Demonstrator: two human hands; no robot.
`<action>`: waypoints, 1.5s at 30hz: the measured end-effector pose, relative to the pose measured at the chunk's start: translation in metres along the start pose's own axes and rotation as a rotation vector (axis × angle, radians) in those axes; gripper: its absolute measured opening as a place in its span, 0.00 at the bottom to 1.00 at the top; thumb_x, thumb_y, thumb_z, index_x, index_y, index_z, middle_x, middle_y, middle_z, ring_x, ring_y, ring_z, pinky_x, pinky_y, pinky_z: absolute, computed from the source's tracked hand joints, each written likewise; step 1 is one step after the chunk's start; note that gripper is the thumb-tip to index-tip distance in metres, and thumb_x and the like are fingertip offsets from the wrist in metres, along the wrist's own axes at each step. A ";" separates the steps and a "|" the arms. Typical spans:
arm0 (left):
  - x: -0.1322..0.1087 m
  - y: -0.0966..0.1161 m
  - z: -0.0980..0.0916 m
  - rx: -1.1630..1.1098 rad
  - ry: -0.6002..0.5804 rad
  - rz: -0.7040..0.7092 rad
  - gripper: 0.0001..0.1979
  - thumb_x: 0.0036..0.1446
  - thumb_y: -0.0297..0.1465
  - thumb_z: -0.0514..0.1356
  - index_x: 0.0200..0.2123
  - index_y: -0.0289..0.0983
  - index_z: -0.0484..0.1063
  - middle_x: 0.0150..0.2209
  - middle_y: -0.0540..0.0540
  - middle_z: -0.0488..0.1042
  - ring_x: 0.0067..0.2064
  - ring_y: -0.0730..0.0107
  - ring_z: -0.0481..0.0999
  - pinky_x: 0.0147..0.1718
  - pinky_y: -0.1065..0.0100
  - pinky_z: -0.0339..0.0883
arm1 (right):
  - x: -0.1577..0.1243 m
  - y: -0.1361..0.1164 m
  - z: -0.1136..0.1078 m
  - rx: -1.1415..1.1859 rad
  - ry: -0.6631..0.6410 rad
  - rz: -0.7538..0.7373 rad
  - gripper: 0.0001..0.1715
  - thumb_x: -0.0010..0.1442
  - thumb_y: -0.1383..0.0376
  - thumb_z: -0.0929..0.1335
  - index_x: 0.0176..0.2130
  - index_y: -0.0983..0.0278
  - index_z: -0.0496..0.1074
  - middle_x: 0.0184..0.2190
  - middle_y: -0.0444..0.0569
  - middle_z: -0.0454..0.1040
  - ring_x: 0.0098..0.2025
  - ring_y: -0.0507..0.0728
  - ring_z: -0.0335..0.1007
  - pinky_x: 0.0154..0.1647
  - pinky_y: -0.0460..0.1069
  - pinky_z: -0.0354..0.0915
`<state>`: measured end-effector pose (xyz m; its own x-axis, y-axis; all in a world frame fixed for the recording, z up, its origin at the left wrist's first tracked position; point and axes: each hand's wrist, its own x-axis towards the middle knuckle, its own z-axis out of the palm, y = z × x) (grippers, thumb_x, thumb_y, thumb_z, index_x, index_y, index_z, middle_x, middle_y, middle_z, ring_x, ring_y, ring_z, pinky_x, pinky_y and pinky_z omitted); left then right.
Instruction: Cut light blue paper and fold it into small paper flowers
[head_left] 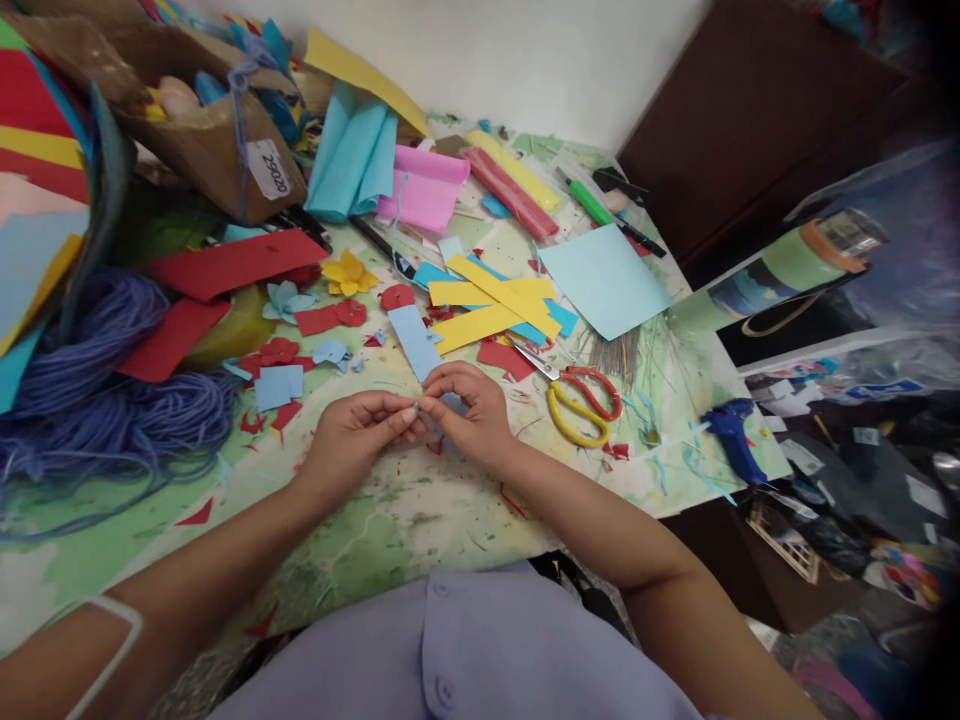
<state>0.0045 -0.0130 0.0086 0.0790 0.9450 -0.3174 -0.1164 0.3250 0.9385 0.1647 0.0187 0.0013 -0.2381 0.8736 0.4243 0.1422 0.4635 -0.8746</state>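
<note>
My left hand (367,428) and my right hand (474,415) meet above the table, fingertips pinched together around a tiny bluish bit, too small to name. Just behind them lies a light blue paper strip (414,342). Yellow paper strips (480,325) cross over blue ones beyond my right hand. To its right rest scissors (574,392) with one red and one yellow handle. Left of the strips are cut paper flowers: a yellow flower (349,273), a blue flower (287,300) and red ones. Small light blue paper squares (279,387) sit near my left hand.
Purple yarn (97,390) heaps at left, below a brown paper bag (217,150). Blue sheets (606,280) and crepe paper rolls (352,155) lie at the back. A blue glue gun (735,438) is at the right edge, near a green bottle (780,270).
</note>
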 end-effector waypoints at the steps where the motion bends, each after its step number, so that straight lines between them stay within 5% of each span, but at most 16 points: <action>1: 0.000 -0.001 0.000 -0.011 0.005 0.001 0.05 0.47 0.31 0.66 0.30 0.37 0.78 0.25 0.48 0.78 0.27 0.72 0.76 0.29 0.71 0.70 | 0.000 0.000 0.001 0.012 0.009 0.018 0.07 0.55 0.65 0.69 0.27 0.64 0.72 0.32 0.48 0.73 0.37 0.52 0.70 0.42 0.49 0.66; 13: 0.001 -0.004 -0.001 -0.043 0.037 0.026 0.03 0.46 0.29 0.66 0.28 0.37 0.78 0.24 0.47 0.78 0.25 0.73 0.75 0.27 0.73 0.68 | -0.003 0.004 0.002 0.245 -0.022 0.206 0.17 0.51 0.57 0.72 0.39 0.63 0.71 0.35 0.47 0.71 0.34 0.52 0.68 0.38 0.49 0.67; 21: 0.001 -0.003 -0.001 -0.049 0.041 0.023 0.04 0.44 0.29 0.66 0.28 0.37 0.78 0.23 0.47 0.78 0.24 0.73 0.75 0.26 0.73 0.68 | -0.003 0.005 0.005 0.269 -0.033 0.346 0.10 0.50 0.60 0.72 0.30 0.64 0.72 0.29 0.46 0.73 0.31 0.51 0.69 0.35 0.48 0.67; 31: 0.001 -0.004 -0.001 -0.031 0.057 -0.013 0.05 0.43 0.31 0.67 0.27 0.37 0.77 0.22 0.48 0.77 0.24 0.71 0.75 0.26 0.71 0.69 | -0.002 0.003 0.006 0.408 -0.037 0.446 0.14 0.46 0.58 0.74 0.29 0.64 0.70 0.26 0.43 0.71 0.27 0.50 0.66 0.31 0.47 0.65; 40: -0.004 0.005 0.002 0.167 0.013 0.032 0.06 0.46 0.33 0.65 0.28 0.37 0.77 0.23 0.48 0.77 0.26 0.71 0.74 0.27 0.71 0.68 | -0.006 0.002 0.002 0.243 -0.201 0.378 0.15 0.54 0.58 0.69 0.40 0.63 0.67 0.26 0.42 0.70 0.24 0.49 0.65 0.25 0.45 0.63; 45: -0.004 0.007 0.004 0.204 -0.035 0.026 0.07 0.47 0.34 0.65 0.29 0.37 0.77 0.22 0.49 0.76 0.24 0.70 0.73 0.25 0.71 0.65 | -0.006 0.002 0.001 0.311 -0.229 0.387 0.08 0.57 0.61 0.66 0.36 0.62 0.65 0.24 0.40 0.69 0.21 0.48 0.64 0.22 0.45 0.62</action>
<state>0.0069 -0.0147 0.0171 0.1134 0.9501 -0.2907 0.0837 0.2824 0.9556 0.1659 0.0137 -0.0029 -0.4332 0.9009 0.0257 -0.0215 0.0181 -0.9996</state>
